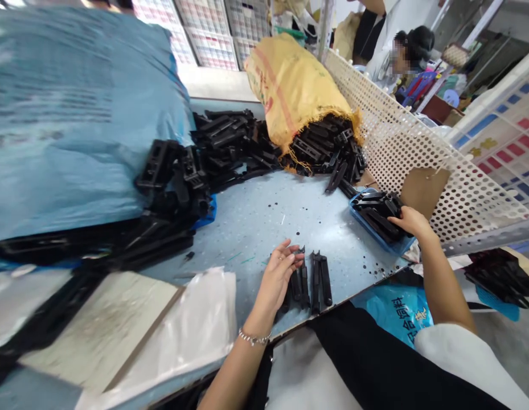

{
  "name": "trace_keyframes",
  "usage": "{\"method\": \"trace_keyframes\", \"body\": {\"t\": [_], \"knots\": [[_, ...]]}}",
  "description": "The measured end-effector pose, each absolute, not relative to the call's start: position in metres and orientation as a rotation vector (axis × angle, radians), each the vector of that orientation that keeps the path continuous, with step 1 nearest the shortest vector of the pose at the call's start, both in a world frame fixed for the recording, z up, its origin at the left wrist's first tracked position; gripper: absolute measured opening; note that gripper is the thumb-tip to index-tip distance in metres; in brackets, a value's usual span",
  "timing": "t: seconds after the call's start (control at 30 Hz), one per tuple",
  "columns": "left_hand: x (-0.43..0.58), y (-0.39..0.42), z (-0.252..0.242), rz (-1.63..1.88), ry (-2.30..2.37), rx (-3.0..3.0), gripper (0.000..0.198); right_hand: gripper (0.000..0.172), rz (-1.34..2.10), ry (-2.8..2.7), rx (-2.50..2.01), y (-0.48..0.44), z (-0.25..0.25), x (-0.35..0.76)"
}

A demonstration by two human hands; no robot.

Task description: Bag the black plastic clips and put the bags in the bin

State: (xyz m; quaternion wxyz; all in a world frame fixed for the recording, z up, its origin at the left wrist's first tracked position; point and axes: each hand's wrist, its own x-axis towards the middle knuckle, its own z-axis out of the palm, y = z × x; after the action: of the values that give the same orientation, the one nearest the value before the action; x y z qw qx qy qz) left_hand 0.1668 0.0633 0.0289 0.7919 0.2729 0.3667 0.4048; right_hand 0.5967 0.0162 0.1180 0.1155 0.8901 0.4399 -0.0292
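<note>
A: What sat around the blue tray [366, 229]?

B: Biggest first. Blue sack [76, 114] far left of the tray, bulging over the surface [255, 222]. Yellow sack [296, 85] behind the tray, mouth open, with a heap of black parts [234, 145] spilling out toward it and on to the left. Perforated panel [401, 142] walled off the side right of the tray. White plastic bag [196, 324] well left of the tray, at the near edge.

A: How far along?

B: My read: early. The tray held a small stack of parts. A short row of parts [319, 279] lay side by side, near-left of the tray. The heap and both sacks looked barely dented.

A: Hands?

B: Apart. Left hand [279, 273] was open, fingers spread flat on the left end of the row. Right hand [411, 219] was on the tray's right end, fingers curled over the stacked parts. Couldn't tell whether it was actually gripping.

A: Edges, room?

B: The row sat close to the near edge, its ends almost at the lip. The tray's near corner was at the edge too. Bare surface lay left of the tray, up to the heap. No room to the tray's right because of the panel.
</note>
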Motion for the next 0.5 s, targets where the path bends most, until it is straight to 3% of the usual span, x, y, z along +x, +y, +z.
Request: {"method": "trace_keyframes", "body": {"t": [0.13,0.33,0.5], "knots": [[0.149,0.081,0.026,0.915,0.854,0.734,0.051,0.034,-0.097,1.386,2.577,0.008,0.127,0.597],[0.083,0.201,0.053,1.325,1.427,1.600,0.047,0.031,0.414,1.768,2.762,0.033,0.141,0.564],[0.039,0.326,0.090,1.279,1.932,1.759,0.069,0.043,0.002,2.482,2.634,0.083,0.122,0.465]]}}
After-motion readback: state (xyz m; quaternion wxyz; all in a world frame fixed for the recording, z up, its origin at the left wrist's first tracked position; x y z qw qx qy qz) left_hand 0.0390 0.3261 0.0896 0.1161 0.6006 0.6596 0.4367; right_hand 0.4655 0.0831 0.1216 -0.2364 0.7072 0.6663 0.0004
